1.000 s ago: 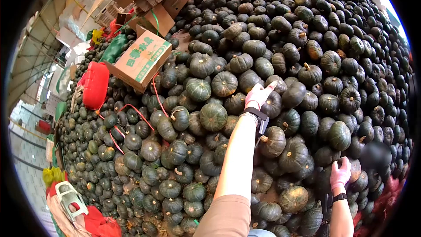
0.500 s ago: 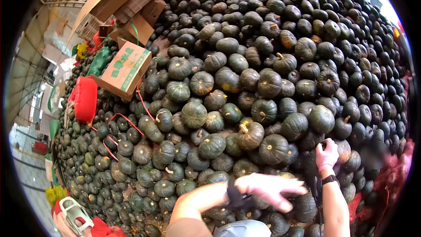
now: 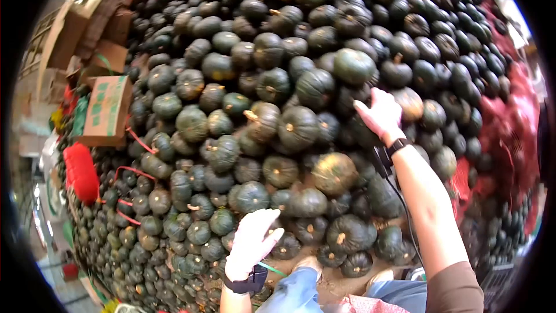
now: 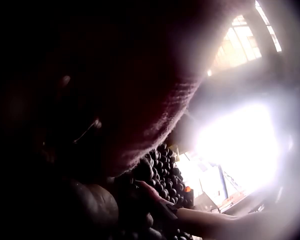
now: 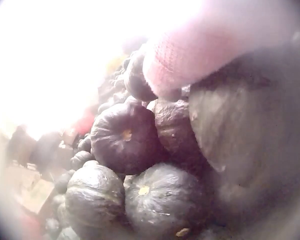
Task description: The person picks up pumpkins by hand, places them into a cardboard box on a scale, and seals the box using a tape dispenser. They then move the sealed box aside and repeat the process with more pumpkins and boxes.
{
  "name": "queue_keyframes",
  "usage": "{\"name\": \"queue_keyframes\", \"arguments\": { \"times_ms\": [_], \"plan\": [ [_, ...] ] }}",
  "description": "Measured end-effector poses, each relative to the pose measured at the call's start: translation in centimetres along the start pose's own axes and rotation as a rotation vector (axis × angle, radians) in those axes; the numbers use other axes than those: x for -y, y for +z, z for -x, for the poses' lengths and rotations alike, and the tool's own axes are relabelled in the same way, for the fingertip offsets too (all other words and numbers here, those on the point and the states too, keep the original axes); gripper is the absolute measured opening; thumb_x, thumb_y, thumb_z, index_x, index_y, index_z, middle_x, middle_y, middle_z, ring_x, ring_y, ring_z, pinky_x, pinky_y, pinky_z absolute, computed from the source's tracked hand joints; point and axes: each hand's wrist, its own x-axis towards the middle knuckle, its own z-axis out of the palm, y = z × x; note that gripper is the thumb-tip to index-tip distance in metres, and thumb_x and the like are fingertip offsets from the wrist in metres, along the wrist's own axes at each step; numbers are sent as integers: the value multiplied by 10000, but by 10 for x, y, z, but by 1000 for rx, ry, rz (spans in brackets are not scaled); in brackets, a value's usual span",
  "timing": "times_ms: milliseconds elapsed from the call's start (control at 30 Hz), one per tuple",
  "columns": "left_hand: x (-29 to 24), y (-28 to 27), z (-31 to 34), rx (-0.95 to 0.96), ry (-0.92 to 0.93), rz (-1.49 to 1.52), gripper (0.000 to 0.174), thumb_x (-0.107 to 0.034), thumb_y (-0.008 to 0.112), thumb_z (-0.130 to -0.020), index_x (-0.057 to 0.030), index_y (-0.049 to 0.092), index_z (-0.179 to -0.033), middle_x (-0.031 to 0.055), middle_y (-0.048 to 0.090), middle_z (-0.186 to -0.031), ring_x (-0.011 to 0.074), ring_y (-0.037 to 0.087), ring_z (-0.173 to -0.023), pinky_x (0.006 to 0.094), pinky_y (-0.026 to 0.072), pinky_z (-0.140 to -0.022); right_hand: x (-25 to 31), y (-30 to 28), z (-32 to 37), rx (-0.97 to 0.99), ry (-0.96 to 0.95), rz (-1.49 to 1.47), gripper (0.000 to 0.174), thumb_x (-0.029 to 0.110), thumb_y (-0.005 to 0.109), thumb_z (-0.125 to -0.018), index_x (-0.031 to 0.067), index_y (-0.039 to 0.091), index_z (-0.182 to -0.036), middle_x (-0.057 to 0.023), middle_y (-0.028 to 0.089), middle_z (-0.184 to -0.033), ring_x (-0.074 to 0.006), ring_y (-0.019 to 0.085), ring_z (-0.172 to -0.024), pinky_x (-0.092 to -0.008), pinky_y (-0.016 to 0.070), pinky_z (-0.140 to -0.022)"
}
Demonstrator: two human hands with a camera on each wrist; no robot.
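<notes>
My right hand [image 3: 382,113], in a pale pink knit glove, grips a dark green pumpkin [image 3: 362,130] amid the heap. The glove hides part of it in the head view. Close up in the right wrist view, that pumpkin [image 5: 230,120] fills the right side below the gloved thumb [image 5: 175,65]. My left hand [image 3: 253,243], gloved too, is held low over the near pumpkins with its fingers extended and nothing in it. The left wrist view is mostly dark, with the glove [image 4: 160,120] close to the lens and a pumpkin [image 4: 97,200] below it.
Dark green pumpkins [image 3: 298,127] cover the ground in a large heap. A cardboard box [image 3: 105,110] and a red container [image 3: 81,173] stand at the left. Red mesh sacks [image 3: 509,133] lie along the right. My shoe [image 3: 308,264] is at the heap's near edge.
My left hand has come back from the middle of the heap, across to the lower left, near my legs. The right hand stays low by its pumpkin while the head view has swung right.
</notes>
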Motion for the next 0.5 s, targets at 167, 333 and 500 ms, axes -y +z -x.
{"name": "queue_keyframes", "arguments": {
  "times_ms": [167, 333, 500],
  "plan": [
    [4, 41, 25, -31, -49, -19, 464, -256, 756, -866, -74, 662, -1283, 162, 665, -1264, 358, 603, -1215, 453, 466, -1067, -30, -48, 30, 208, -226, 87, 615, 593, 691, -801, 105, 676, -1174, -178, 576, -1222, -365, 542, -1195, -497, 487, -1001],
    [-32, 56, 19, -87, 203, -75, 491, -282, 754, -868, -70, 647, -1297, 194, 667, -1234, 378, 615, -1177, 459, 479, -1048, -56, -70, 144, 101, -348, -206, 656, 371, 813, -744, 105, 602, -1304, -180, 565, -1290, -369, 521, -1247, -455, 441, -1083],
    [-75, 65, 58, -41, 550, -3, 470, -237, 757, -836, -93, 646, -1270, 164, 671, -1192, 351, 630, -1134, 443, 510, -992, -89, -192, 342, 272, -431, -151, 604, 312, 729, -823, 88, 610, -1372, -192, 686, -1162, -368, 655, -1074, -451, 539, -932]
  ]
}}
